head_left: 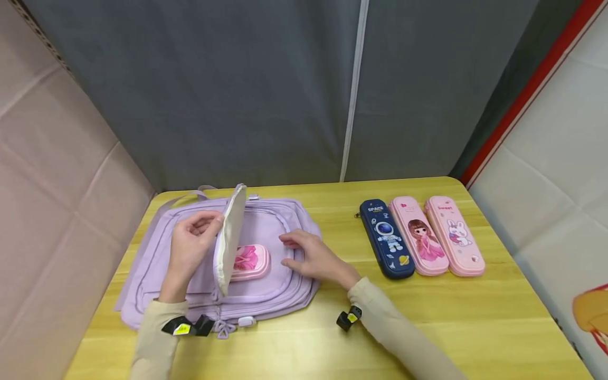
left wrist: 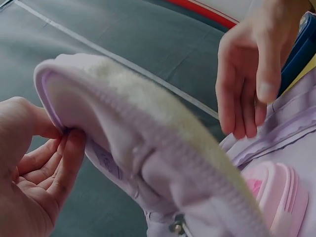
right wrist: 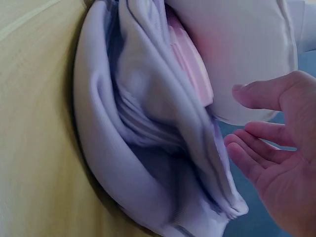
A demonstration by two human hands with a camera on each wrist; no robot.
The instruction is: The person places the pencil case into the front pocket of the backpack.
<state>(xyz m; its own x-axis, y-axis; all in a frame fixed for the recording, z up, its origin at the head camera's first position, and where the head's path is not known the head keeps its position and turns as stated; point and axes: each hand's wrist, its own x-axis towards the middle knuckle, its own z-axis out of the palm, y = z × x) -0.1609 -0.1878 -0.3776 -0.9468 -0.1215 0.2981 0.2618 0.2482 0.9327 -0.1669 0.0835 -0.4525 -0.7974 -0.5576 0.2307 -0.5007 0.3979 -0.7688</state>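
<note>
A lavender backpack (head_left: 280, 221) lies on the table, the flap (head_left: 231, 232) of one pocket raised on edge. My left hand (head_left: 192, 245) pinches the rim of that flap between thumb and fingers, plainly seen in the left wrist view. Under the flap sits a pink pencil case (head_left: 256, 261), partly hidden by it; its side also shows in the right wrist view. My right hand (head_left: 315, 256) hovers over the backpack to the right of this case, fingers relaxed and thumb apart, holding nothing.
Right of the backpack lie a navy astronaut pencil case (head_left: 387, 240), a pink one with a doll (head_left: 418, 237) and a pink one with a rabbit (head_left: 456, 237), side by side. A dark grey curtain (head_left: 261, 105) hangs behind the yellow wooden table (head_left: 304, 343).
</note>
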